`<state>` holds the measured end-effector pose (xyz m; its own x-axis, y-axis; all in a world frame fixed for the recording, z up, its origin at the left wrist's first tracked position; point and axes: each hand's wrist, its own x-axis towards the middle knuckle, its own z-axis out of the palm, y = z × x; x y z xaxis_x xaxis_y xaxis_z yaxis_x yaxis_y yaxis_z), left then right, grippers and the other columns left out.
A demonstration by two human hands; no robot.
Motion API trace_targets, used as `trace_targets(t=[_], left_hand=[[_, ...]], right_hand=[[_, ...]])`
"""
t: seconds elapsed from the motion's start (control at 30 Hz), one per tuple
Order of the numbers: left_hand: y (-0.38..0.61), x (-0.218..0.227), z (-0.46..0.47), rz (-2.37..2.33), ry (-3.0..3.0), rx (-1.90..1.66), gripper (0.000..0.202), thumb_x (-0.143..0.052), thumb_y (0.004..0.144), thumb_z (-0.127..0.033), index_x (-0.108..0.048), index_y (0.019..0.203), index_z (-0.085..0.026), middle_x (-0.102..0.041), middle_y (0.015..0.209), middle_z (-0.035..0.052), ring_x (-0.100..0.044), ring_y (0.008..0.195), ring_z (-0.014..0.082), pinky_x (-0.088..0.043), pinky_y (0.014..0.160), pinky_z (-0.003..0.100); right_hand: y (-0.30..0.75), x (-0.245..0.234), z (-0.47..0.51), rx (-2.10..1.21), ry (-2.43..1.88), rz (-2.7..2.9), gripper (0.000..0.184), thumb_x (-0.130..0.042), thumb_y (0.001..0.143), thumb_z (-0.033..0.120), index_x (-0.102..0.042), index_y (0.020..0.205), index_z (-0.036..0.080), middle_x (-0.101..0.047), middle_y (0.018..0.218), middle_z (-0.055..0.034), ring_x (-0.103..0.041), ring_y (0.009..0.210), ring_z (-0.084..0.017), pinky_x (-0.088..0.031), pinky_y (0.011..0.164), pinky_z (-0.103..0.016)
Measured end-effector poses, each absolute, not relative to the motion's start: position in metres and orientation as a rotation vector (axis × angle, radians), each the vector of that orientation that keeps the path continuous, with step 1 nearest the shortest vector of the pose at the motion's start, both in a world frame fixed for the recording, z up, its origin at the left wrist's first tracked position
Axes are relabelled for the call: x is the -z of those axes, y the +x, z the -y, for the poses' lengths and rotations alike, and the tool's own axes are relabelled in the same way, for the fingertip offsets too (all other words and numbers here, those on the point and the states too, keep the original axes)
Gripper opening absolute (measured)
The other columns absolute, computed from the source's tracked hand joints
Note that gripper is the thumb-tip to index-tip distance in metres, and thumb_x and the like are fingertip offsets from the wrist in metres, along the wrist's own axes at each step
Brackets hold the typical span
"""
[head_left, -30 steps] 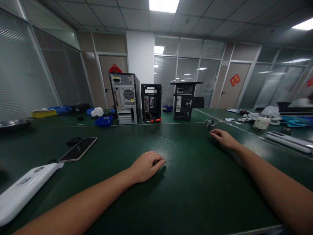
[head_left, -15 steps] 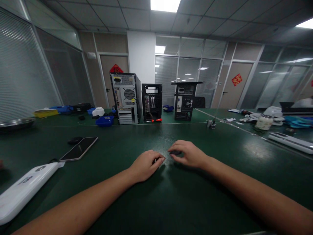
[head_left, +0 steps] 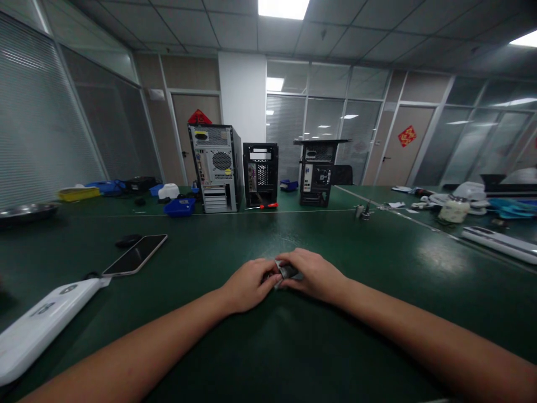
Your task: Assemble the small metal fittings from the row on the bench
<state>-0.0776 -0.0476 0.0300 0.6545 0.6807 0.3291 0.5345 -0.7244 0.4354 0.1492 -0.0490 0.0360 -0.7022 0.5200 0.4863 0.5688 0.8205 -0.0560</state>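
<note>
My left hand (head_left: 247,285) and my right hand (head_left: 312,275) meet at the middle of the green table (head_left: 344,347), fingertips touching. Between them sits a small grey, shiny part (head_left: 285,272), which both hands pinch with curled fingers. What the part is I cannot make out. Both forearms lie low over the table toward me.
A phone (head_left: 135,254) and a white device (head_left: 37,330) lie at the left. Three computer cases (head_left: 216,168) stand at the far edge with a red screwdriver (head_left: 266,206) and a blue bin (head_left: 179,207). White and blue items (head_left: 470,204) crowd the right side.
My right hand came from the far right of the table back to the middle and closed on the small part next to my left hand, which stayed where it was.
</note>
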Motion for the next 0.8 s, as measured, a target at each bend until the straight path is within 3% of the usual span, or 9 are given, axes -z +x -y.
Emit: trace_targets(t=[0.17, 0.3, 0.43, 0.57, 0.67, 0.8], left_hand=[[-0.066, -0.028, 0.047, -1.16, 2.52, -0.749, 0.021, -0.054, 0.1, -0.032, -0.068, 0.093, -0.018, -0.066, 0.084, 0.0042, -0.06, 0.081, 0.0203, -0.043, 0.073, 0.031], [-0.065, -0.029, 0.048, -1.173, 2.491, -0.789, 0.024, -0.054, 0.1, -0.035, -0.071, 0.101, -0.019, -0.067, 0.086, 0.0041, -0.061, 0.08, 0.0199, -0.044, 0.072, 0.03], [-0.07, -0.029, 0.048, -1.127, 2.5, -0.765, 0.026, -0.053, 0.102, -0.034, -0.072, 0.113, -0.021, -0.069, 0.093, 0.0047, -0.063, 0.083, 0.0195, -0.046, 0.074, 0.03], [-0.072, -0.031, 0.047, -1.007, 2.542, -0.757, 0.027, -0.05, 0.103, -0.027, -0.07, 0.121, -0.021, -0.071, 0.1, 0.0048, -0.063, 0.092, 0.0198, -0.046, 0.082, 0.031], [-0.071, -0.031, 0.046, -0.889, 2.584, -0.724, 0.024, -0.049, 0.104, -0.025, -0.071, 0.109, -0.019, -0.07, 0.095, 0.0047, -0.062, 0.089, 0.0189, -0.045, 0.081, 0.029], [-0.071, -0.03, 0.044, -0.808, 2.63, -0.697, 0.029, -0.046, 0.105, -0.028, -0.067, 0.089, -0.017, -0.065, 0.082, 0.0029, -0.059, 0.081, 0.0176, -0.042, 0.074, 0.027]], right_hand=[[0.177, -0.034, 0.025, 0.18, -0.891, 2.497, 0.031, -0.07, 0.092, 0.035, -0.068, 0.118, 0.019, -0.071, 0.109, -0.0113, -0.065, 0.105, -0.025, -0.053, 0.092, -0.04], [0.201, -0.033, 0.006, 0.009, -1.123, 2.161, 0.027, -0.056, 0.1, 0.033, -0.064, 0.122, 0.019, -0.07, 0.117, -0.0116, -0.066, 0.111, -0.025, -0.051, 0.099, -0.044], [0.198, -0.034, 0.011, -0.192, -1.087, 2.07, 0.03, -0.04, 0.106, 0.032, -0.057, 0.126, 0.018, -0.069, 0.113, -0.0107, -0.067, 0.099, -0.021, -0.054, 0.09, -0.04], [0.178, -0.035, 0.03, -0.212, -0.886, 2.289, 0.03, -0.056, 0.1, 0.036, -0.055, 0.124, 0.02, -0.065, 0.117, -0.0104, -0.063, 0.102, -0.021, -0.053, 0.088, -0.037], [0.165, -0.035, 0.04, -0.075, -0.755, 2.487, 0.029, -0.067, 0.092, 0.033, -0.057, 0.116, 0.02, -0.064, 0.109, -0.0089, -0.061, 0.098, -0.021, -0.051, 0.084, -0.035], [0.159, -0.031, 0.042, 0.172, -0.63, 2.519, 0.014, -0.06, 0.097, 0.032, -0.06, 0.105, 0.02, -0.065, 0.096, -0.0075, -0.058, 0.088, -0.02, -0.048, 0.077, -0.033]])
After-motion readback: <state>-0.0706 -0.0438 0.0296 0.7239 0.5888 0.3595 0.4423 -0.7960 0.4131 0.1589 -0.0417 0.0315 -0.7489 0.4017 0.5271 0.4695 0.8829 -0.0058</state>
